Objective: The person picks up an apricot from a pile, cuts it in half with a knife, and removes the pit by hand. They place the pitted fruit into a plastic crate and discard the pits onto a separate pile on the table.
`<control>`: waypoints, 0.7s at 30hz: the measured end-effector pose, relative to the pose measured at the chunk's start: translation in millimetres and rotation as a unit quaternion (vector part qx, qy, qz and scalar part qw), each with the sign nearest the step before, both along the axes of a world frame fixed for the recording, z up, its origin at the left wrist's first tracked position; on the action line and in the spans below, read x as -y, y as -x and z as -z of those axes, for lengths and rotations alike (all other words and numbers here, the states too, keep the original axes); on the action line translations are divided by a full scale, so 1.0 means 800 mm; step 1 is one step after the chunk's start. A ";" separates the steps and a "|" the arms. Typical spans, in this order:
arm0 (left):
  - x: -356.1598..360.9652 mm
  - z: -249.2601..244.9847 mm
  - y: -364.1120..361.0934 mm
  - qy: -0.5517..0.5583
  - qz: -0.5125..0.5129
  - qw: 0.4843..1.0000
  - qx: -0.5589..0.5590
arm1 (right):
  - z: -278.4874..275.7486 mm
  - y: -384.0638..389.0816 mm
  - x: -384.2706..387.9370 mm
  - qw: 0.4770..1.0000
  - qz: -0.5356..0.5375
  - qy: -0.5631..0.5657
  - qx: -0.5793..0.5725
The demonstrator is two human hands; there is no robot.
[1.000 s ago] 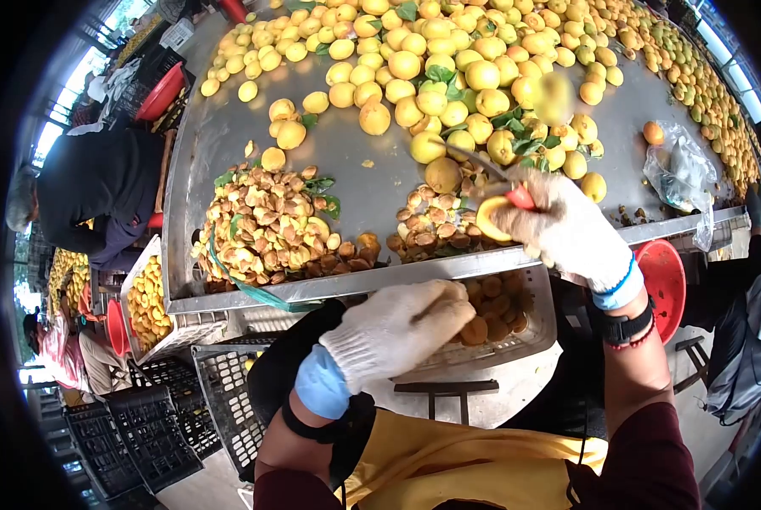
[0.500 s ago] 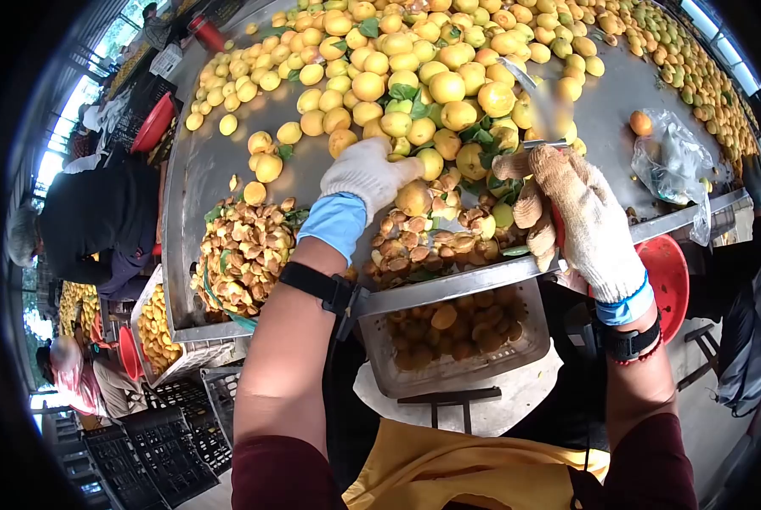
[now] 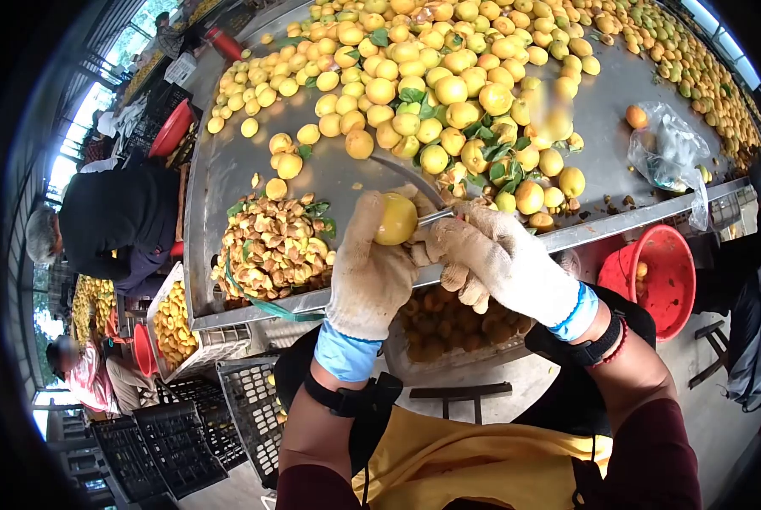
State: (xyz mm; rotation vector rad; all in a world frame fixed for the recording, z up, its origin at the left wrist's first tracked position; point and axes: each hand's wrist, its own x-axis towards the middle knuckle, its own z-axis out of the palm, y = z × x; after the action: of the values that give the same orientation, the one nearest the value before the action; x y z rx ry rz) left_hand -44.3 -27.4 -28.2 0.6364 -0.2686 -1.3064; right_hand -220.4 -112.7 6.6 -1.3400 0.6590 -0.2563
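Note:
In front of my chest, my left hand (image 3: pixel 368 270) in a white knit glove is closed around a round yellow fruit (image 3: pixel 396 218). My gloved right hand (image 3: pixel 509 259) grips a knife whose curved blade (image 3: pixel 410 176) points up and to the left. The blade's base lies close beside the fruit; the glove covers the handle. Many more yellow fruits (image 3: pixel 451 89) are heaped on the metal table (image 3: pixel 253 174) beyond my hands, some with green leaves. A pile of brownish-yellow peelings or cut pieces (image 3: pixel 271 246) lies left of my left hand.
Below the table edge, a crate (image 3: pixel 423 371) holds rounded brownish pieces. A red basin (image 3: pixel 671 285) stands to the right. A clear plastic bag (image 3: pixel 671 153) lies on the table's right side. At left, a person in dark clothes (image 3: pixel 117 217) bends beside black crates (image 3: pixel 172 446).
My left hand has come back from the heap with a yellow fruit. My right hand has moved left and brought the knife to it. The view has shifted slightly.

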 end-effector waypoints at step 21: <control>-0.021 0.011 -0.017 0.156 0.068 0.963 -0.210 | -0.012 -0.020 -0.044 0.997 0.019 0.066 0.029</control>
State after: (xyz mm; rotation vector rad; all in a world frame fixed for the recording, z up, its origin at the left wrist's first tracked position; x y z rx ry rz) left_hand -30.6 -10.8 -37.0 0.0673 -0.1644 -1.4593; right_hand -204.3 -77.5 16.2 -1.4422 0.6268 -0.3742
